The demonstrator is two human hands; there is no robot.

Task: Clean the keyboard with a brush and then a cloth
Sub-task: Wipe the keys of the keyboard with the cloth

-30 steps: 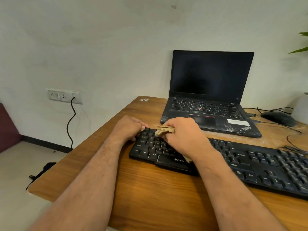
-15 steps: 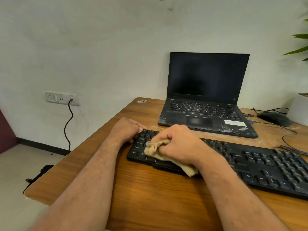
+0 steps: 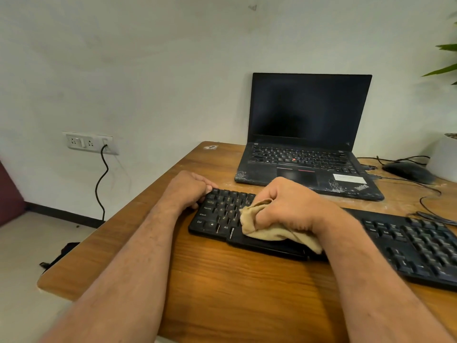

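**Cloth on the keys**

Head view: the black keyboard (image 3: 385,240) runs from the centre to the right edge of the frame on the wooden desk (image 3: 222,288). The right hand (image 3: 288,206), fingers curled, grips a bunched tan cloth (image 3: 259,226) against the keys at the centre. The left hand (image 3: 189,190) curls its fingers over the keyboard's left end. An open laptop (image 3: 306,134) stands behind, upper right.

Keyboard (image 3: 408,243) runs off right — middle keys hidden under cloth (image 3: 267,231).
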